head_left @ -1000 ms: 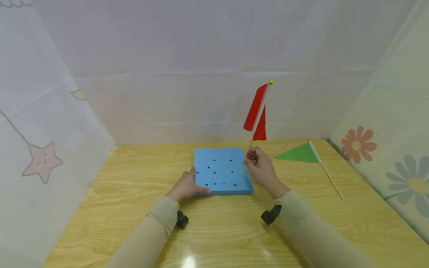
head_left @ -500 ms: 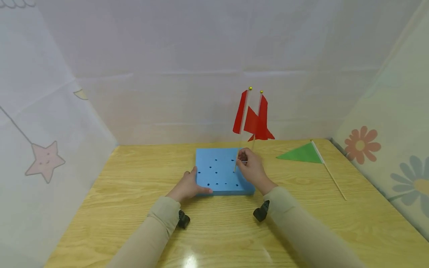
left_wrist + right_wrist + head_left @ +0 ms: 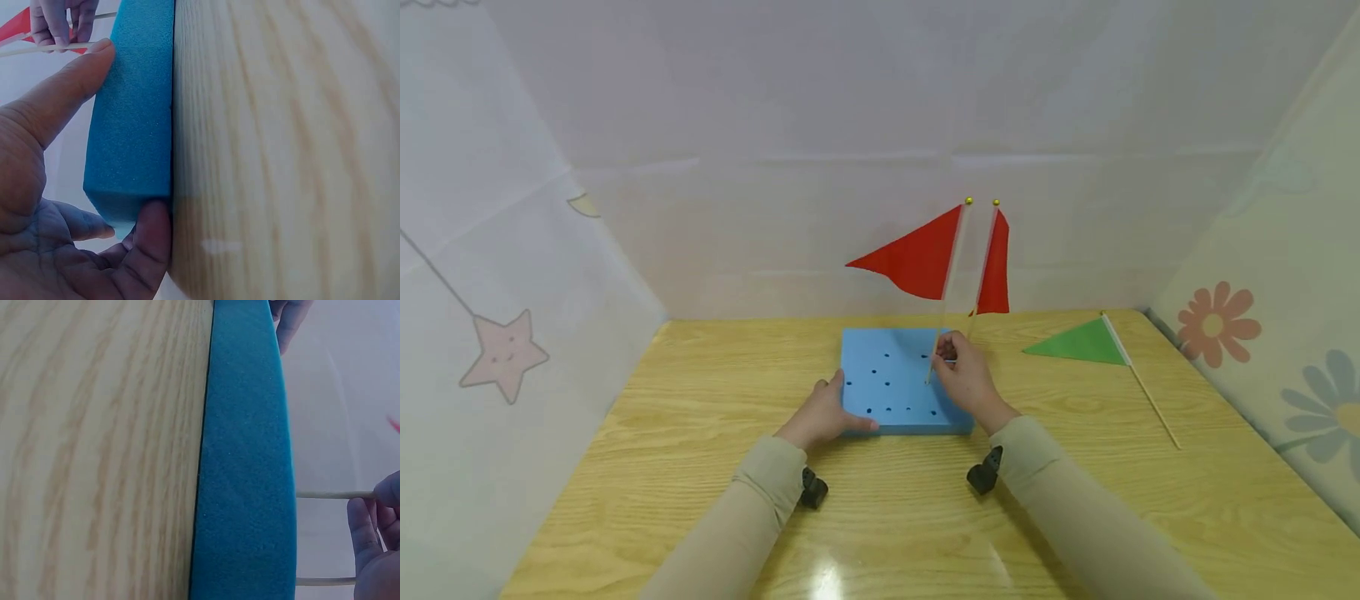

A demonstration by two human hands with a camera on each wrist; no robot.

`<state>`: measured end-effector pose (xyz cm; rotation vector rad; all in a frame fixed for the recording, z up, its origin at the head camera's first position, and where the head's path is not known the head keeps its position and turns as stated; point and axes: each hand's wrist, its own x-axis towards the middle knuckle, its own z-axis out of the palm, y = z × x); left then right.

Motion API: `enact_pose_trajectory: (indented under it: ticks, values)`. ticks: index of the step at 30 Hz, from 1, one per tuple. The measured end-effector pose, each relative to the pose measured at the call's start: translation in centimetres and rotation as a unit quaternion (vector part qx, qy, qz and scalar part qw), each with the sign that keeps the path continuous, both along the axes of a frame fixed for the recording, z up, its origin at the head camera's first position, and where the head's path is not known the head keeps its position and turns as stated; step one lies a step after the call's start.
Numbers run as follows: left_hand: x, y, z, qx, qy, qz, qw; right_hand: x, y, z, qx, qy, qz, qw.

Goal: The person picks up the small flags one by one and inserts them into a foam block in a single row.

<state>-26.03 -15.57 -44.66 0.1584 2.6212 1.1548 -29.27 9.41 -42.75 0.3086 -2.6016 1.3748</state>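
Note:
A blue foam block (image 3: pixel 895 343) with small dark holes lies on the table. My left hand (image 3: pixel 823 408) grips its near left corner, thumb along the front edge and fingers at the left side, as the left wrist view also shows. Thumb and fingers of my right hand (image 3: pixel 964 375) pinch the wooden stick of a red pennant flag (image 3: pixel 921 254). The stick's lower tip meets the block at a hole right of centre; how deep it sits I cannot tell. Behind that hand a second red flag (image 3: pixel 996 265) stands upright, its base hidden in the head view.
A green pennant flag (image 3: pixel 1082 343) lies on the wooden table (image 3: pixel 715 367) to the right of the block. Pale cloth walls (image 3: pixel 775 208) enclose the table at the back and sides. Both wrists carry small black cameras.
My right hand has carried the pinched flag left from the block's right edge to a hole further in, then stayed there. Its cloth has swung out leftward. The left hand has kept its place.

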Motion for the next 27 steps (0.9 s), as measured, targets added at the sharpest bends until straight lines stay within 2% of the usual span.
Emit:
enact_pose_trajectory:
  ticks: [27]
  values:
    - [-0.1, 0.0, -0.1, 0.006, -0.002, 0.005, 1.0000, 0.3, -0.4, -1.4, 0.056, -0.018, -0.007, 0.998]
